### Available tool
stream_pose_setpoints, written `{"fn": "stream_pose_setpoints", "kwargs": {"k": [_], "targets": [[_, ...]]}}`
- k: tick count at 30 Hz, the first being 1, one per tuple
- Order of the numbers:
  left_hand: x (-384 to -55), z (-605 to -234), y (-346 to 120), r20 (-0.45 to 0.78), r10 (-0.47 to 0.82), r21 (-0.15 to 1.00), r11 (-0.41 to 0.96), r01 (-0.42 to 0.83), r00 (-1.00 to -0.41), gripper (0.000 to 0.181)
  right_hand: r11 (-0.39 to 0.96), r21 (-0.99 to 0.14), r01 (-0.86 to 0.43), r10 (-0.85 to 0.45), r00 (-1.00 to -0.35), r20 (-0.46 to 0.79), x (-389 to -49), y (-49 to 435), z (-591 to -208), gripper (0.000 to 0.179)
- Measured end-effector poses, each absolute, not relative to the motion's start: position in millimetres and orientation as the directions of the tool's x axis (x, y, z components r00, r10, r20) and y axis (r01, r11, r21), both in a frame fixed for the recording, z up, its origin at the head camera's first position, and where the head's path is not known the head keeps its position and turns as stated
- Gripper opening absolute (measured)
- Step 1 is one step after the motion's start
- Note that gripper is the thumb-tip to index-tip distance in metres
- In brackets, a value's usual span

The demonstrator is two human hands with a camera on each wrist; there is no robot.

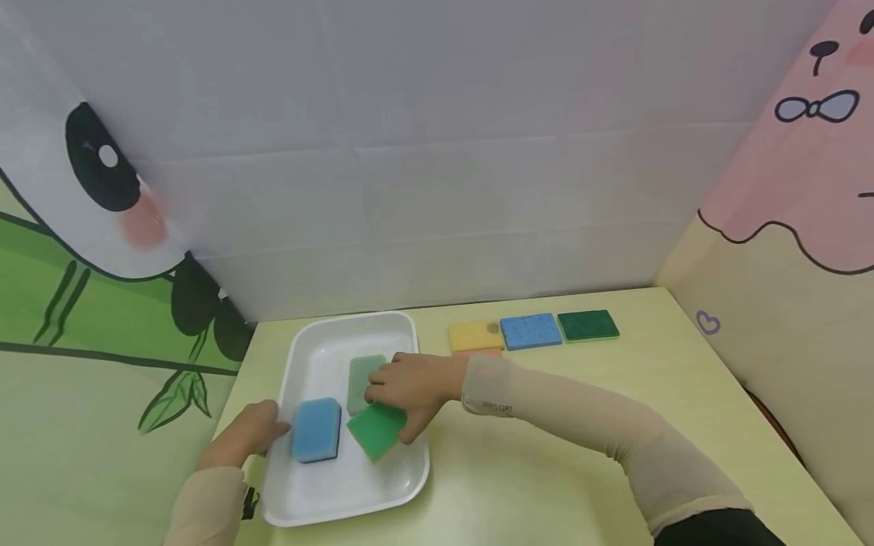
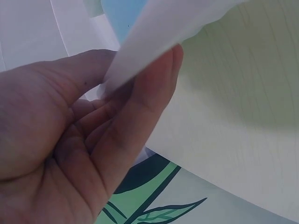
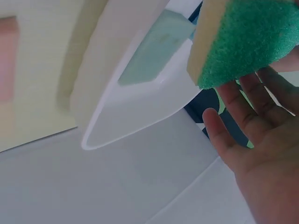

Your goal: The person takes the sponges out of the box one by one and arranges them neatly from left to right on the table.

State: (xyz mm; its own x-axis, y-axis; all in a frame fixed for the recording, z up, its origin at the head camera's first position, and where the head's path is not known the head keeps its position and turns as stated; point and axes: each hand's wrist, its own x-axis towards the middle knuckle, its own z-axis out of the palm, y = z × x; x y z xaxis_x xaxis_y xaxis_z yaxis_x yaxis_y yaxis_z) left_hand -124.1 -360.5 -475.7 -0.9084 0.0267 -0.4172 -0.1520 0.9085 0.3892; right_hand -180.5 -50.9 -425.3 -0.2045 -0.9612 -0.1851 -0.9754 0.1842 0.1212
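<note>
My left hand (image 1: 249, 432) grips the left rim of a white tray (image 1: 362, 497). In the left wrist view the tray's edge (image 2: 159, 39) runs between thumb and fingers. Over the tray's right half, my right hand (image 1: 418, 385) holds a scouring sponge (image 1: 375, 431), green on one face. The right wrist view shows its green face (image 3: 254, 39) tilted and its yellowish foam side. Inside the tray lie a blue sponge (image 1: 317, 430) on the left and a pale green sponge (image 1: 362, 379), partly hidden by the right hand.
Right of the tray, along the table's back, lie a yellow sponge (image 1: 471, 335), a blue sponge (image 1: 531, 331) and a dark green scouring sponge (image 1: 589, 324). An orange-pink sponge (image 1: 478, 353) shows partly behind the right arm. A white sheet (image 1: 437, 189) hangs behind the table (image 1: 519, 470).
</note>
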Motion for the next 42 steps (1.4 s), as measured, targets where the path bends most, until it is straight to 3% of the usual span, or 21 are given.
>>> {"fn": "stream_pose_setpoints", "kwargs": {"k": [7, 17, 29, 42], "targets": [[-125, -477, -363, -0.417, 0.032, 0.385, 0.911, -0.145, -0.908, 0.024, 0.227, 0.19, -0.955, -0.956, -0.255, -0.144, -189, -32, -423, 0.069], [-124, -475, -360, -0.406, 0.049, 0.358, 0.927, -0.11, -0.913, 0.025, 0.317, 0.171, -0.933, -0.938, -0.334, -0.087, -207, 6, -430, 0.062], [-125, -476, -361, -0.413, 0.041, 0.363, 0.924, -0.123, -0.91, 0.026, 0.489, 0.077, -0.869, -0.867, -0.494, -0.065, -236, 70, -443, 0.066], [-129, -483, -364, -0.43, 0.031, 0.346, 0.929, -0.133, -0.902, 0.028, 0.598, 0.011, -0.801, -0.795, -0.595, -0.117, -255, 133, -457, 0.066]]}}
